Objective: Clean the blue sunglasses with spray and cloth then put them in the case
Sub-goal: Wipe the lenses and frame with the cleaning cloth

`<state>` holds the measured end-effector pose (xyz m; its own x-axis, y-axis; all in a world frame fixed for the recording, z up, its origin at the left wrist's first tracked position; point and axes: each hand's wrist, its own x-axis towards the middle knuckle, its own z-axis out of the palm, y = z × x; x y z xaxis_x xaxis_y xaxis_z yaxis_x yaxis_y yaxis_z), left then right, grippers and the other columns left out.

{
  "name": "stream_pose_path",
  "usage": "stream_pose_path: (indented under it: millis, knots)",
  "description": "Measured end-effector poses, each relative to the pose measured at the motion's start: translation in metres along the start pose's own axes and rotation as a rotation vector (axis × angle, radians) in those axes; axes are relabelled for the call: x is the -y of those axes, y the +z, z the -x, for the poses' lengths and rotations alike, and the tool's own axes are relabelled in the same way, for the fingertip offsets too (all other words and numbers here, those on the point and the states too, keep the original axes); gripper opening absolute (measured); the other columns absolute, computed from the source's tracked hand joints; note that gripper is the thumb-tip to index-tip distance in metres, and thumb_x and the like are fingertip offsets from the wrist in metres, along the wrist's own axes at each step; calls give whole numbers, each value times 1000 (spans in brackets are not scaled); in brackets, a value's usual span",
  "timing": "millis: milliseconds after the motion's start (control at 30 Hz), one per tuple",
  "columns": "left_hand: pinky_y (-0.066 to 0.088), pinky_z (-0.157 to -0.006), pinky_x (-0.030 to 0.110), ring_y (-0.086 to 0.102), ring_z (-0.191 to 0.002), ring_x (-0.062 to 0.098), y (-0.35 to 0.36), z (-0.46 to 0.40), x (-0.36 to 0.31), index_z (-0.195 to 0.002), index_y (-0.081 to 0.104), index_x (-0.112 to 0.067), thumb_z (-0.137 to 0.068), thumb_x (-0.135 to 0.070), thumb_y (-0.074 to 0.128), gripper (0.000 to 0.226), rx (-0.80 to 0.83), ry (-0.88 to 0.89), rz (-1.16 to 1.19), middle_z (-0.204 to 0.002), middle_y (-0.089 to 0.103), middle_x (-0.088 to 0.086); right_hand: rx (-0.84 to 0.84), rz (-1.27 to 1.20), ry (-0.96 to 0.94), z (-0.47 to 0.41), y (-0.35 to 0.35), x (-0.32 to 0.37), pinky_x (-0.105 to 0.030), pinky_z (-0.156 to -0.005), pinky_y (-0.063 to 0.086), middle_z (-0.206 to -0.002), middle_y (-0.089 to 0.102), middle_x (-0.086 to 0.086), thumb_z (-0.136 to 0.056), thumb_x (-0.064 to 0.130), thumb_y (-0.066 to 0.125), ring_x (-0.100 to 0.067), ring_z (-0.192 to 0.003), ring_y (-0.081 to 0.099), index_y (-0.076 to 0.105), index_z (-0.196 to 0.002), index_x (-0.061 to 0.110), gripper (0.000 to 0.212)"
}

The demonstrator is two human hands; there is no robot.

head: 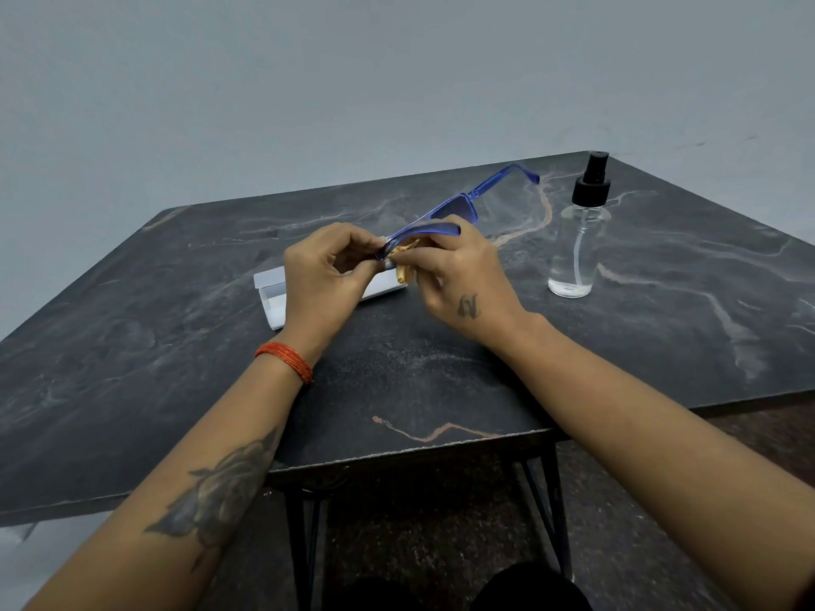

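Above the dark marbled worktop, our left hand pinches the blue sunglasses at one end, while our right hand closes its grip on the tan cloth against the frame. The white case lies beneath, the spray bottle stands to the right.

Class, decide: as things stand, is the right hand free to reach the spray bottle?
Probably not yet. The right hand pinches the cloth against the sunglasses. The path to the bottle on its right looks unobstructed.

Both hands hide most of the cloth and white case.
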<state>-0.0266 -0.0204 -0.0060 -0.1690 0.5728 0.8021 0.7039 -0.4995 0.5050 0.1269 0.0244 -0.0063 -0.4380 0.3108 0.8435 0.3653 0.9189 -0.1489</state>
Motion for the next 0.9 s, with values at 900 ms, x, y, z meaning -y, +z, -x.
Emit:
stream_pose_path:
  millis: [900]
  knots:
    - [52,-70,11,62,-71,7,1,1,5,-83,70,-3,-70,5,75,16,10,57,-92,-79,64,0,124,317,221,-1,5,10,-35,-59,44,-102,61,-22,-82,9,61,-36,-86,54,66,-92,1,14]
